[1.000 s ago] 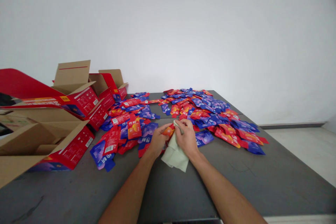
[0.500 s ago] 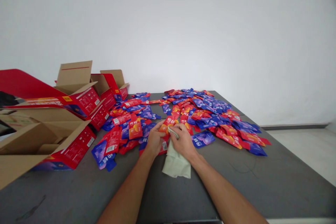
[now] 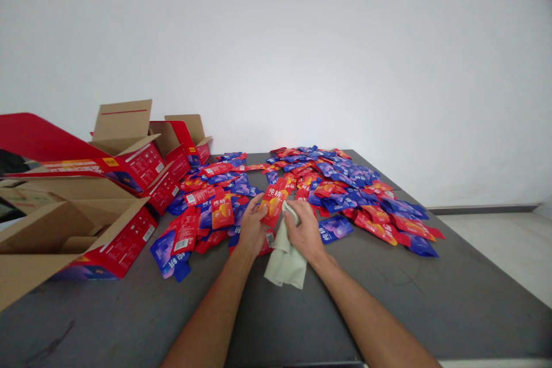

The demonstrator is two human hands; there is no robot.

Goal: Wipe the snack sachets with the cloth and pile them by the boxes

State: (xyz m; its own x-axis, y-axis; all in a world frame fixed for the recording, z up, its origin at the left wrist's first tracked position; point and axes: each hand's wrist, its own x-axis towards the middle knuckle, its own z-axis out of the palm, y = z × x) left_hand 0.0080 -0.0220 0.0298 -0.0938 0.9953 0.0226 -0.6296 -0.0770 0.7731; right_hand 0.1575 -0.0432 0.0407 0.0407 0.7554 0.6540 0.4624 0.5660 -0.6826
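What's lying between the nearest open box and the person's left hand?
In the head view, a heap of red and blue pouches lies between the box and the left hand.

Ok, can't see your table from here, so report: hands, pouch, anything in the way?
Left hand gripping red-orange pouch. Right hand holding pale cloth beside it. Loose pouches crowding both sides, open boxes further left.

Packing workspace, apparently, dark tabletop (image 3: 388, 310) against plain white wall (image 3: 302, 52), open cartons (image 3: 125, 241), loose piles of printed pouches (image 3: 345, 178)
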